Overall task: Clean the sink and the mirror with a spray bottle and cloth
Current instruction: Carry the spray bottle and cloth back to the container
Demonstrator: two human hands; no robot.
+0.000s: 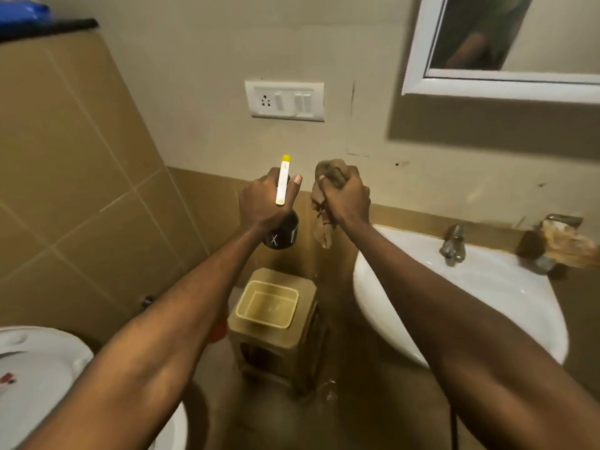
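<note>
My left hand (264,199) grips a dark spray bottle (281,233) with a white and yellow spray head, held upright at mid-frame in front of the wall. My right hand (345,194) is closed around a bunched brown cloth (321,227), whose end hangs down below the fist. The two hands are side by side, close but apart. A white sink (487,287) with a metal tap (453,245) sits at the right, below and right of my right hand. The white-framed mirror (506,37) hangs on the wall at the upper right.
A beige stool (276,339) with a square tub on top stands on the floor between my arms. A white toilet lid (35,378) is at lower left. A switch plate (285,100) is on the wall. Clutter (558,246) rests on the sink's right ledge.
</note>
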